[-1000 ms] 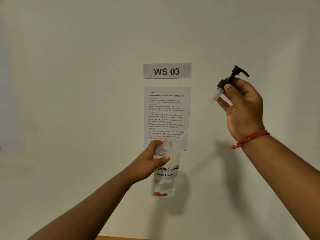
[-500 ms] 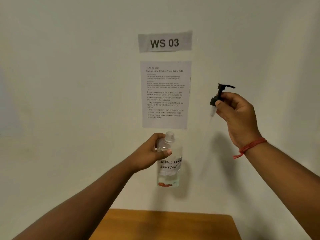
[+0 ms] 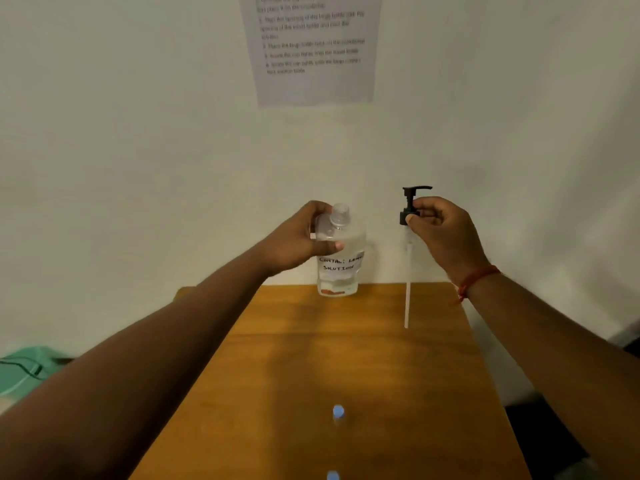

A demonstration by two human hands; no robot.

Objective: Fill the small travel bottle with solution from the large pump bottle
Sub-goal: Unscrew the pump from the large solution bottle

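My left hand (image 3: 304,237) grips the shoulder of the uncapped large bottle (image 3: 341,258) above the table's (image 3: 311,358) far edge; its label reads "CONTACT LENS SOLUTION"; my right hand (image 3: 440,230) pinches the black pump head (image 3: 410,202), its tube (image 3: 408,289) hanging beside the bottle.

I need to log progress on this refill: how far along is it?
Done: the pump head with its dip tube is out of the large bottle, whose neck is open. In hand: left hand grips the bottle, right hand holds the pump. Left: pouring; no filled travel bottle is recognisable on the table.
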